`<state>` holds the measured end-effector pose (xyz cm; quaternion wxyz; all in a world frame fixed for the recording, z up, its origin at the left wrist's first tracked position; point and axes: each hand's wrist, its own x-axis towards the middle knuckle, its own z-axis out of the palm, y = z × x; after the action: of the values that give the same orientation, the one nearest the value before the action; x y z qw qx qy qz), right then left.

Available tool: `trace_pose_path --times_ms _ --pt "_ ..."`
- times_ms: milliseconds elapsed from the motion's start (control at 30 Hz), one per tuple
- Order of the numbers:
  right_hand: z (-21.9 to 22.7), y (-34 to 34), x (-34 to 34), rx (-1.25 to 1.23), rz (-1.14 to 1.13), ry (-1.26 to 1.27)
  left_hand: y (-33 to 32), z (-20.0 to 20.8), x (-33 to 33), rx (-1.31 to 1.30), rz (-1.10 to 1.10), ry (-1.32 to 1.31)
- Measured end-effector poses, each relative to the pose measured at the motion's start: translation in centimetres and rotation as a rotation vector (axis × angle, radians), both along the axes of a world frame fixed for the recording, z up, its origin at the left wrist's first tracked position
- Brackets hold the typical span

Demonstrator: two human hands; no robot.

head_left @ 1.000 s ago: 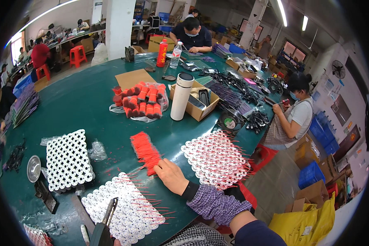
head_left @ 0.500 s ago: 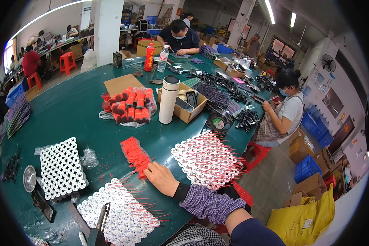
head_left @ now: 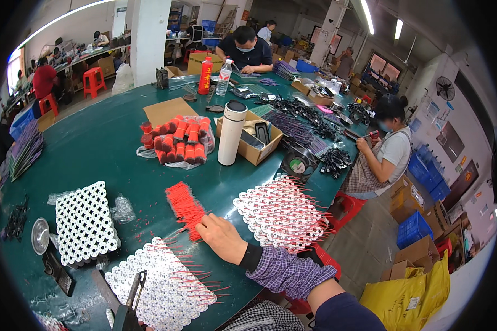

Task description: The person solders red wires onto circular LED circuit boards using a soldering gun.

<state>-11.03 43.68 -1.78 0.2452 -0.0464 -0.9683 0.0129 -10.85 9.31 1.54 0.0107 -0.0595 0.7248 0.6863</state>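
My right hand (head_left: 222, 239) reaches in from the lower right. Its fingers are bent together at the near end of a flat pile of short red wires (head_left: 183, 204). Below and left lies a block of round white-topped cells (head_left: 154, 287) with red wires sticking out along its right side. A dark tool with a thin metal tip (head_left: 133, 295), resembling a soldering iron, rises over that block from the lower edge. Only a sliver of my left hand (head_left: 148, 328) shows beside its handle; the fingers are hidden. Another wired cell block (head_left: 279, 215) lies to the right.
A third cell block (head_left: 85, 223) sits at left, near a small round metal dish (head_left: 40, 237). Bundled red wires (head_left: 179, 140), a white thermos (head_left: 232, 133) and an open carton (head_left: 254, 151) stand farther back. A fan (head_left: 298, 164) lies near the right edge. Co-workers sit around.
The whole view has shifted slightly. My right hand stays at the near end of the red wire pile. A sliver of skin now shows beside the dark tool's handle.
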Motion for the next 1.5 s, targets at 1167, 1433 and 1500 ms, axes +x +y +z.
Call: trace_pose_path --times_ms 1167,1433,1500 --pt "2.1 -8.2 -5.3 -0.191 0.388 -0.084 -2.1 1.3 -4.5 0.835 -0.134 -0.199" --pt "0.8 -8.3 -5.5 -0.181 0.428 -0.127 -5.9 7.6 -7.6 0.385 -0.011 0.521" --pt "0.8 -8.2 -5.2 -0.206 0.422 -0.140 -10.1 11.5 -9.0 0.316 -0.065 0.687"
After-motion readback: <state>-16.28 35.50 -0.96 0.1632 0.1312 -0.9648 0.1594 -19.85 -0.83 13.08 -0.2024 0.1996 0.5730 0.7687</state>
